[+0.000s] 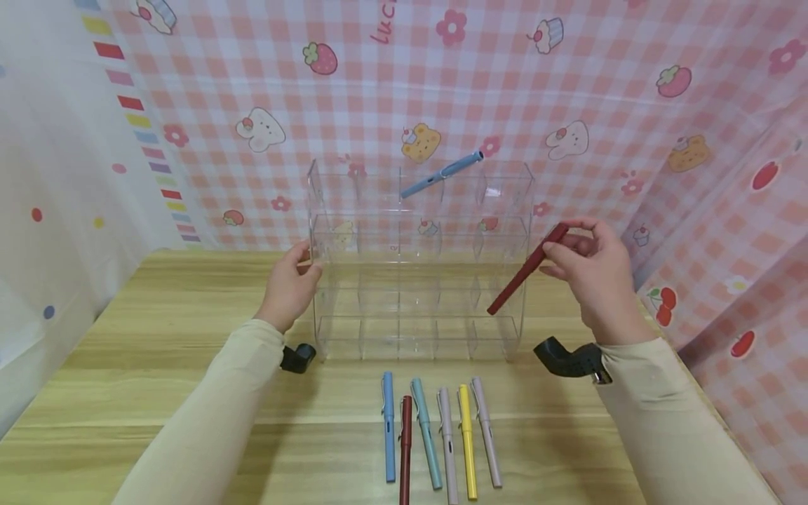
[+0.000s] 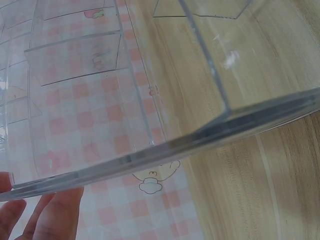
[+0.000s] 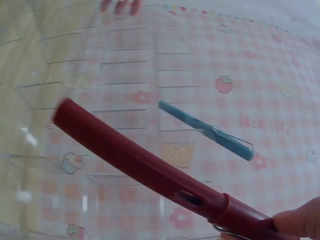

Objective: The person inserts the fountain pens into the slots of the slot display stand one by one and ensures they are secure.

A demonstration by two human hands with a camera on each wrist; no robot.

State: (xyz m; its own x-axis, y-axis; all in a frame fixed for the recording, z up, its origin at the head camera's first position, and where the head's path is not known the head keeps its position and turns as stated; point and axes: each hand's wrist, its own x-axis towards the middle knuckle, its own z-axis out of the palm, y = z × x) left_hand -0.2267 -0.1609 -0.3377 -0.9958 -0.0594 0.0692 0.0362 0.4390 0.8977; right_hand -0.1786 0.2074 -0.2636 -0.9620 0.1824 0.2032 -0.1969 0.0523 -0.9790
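Checked bkgd (image 1: 379, 105); held red pen (image 1: 519, 278) slants down-L.

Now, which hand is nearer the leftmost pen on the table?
Left. The left hand is beyond and left of the blue pen; the right hand is farther, to its right.

1. The left hand (image 1: 287, 287) holds one side of a clear compartmented rack (image 1: 399, 264).
2. The right hand (image 1: 598, 273) pinches a tilted dark red pen (image 1: 525, 272).
3. A blue pen (image 1: 443, 173) slants across the rack's top tier.
4. Six pens (image 1: 448, 442) (one yellow, another red) lie on the tabletop (image 1: 126, 365) in front.
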